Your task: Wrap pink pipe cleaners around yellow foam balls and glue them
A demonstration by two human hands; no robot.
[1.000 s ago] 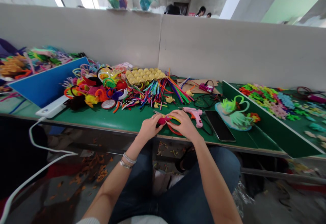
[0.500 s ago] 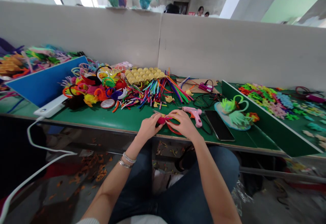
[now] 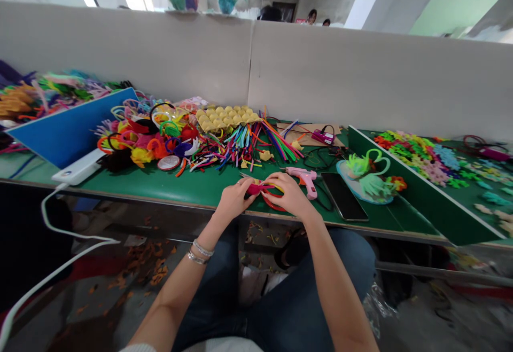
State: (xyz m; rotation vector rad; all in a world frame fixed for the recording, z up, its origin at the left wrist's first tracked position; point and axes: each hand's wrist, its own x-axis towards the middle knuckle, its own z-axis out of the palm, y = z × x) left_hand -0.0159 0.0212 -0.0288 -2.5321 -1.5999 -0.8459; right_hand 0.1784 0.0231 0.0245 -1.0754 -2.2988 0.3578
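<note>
My left hand (image 3: 234,200) is closed on a fuzzy pink pipe cleaner piece (image 3: 252,188), just above the table's front edge. Facing it, my right hand (image 3: 287,194) pinches the thin pink end of the same piece, fingertips close to those of the left. Red loop handles (image 3: 273,202) show beneath the right hand, and a pointed metal tip (image 3: 243,175) sticks out beyond the left fingers; they look like one pair of scissors, its middle hidden by my hands. Right of my right hand lies a pink glue gun (image 3: 306,180), beside a black phone (image 3: 344,197).
Behind my hands are a yellow egg-carton tray (image 3: 226,118) and loose pipe cleaners (image 3: 240,146). Finished fuzzy pieces (image 3: 148,138) are heaped at left, by a white power strip (image 3: 78,167). A blue divider (image 3: 80,125) and a green divider (image 3: 417,186) flank the space.
Hardly anything differs. My fingers have shifted very slightly around the pink piece, and the view has moved a little.
</note>
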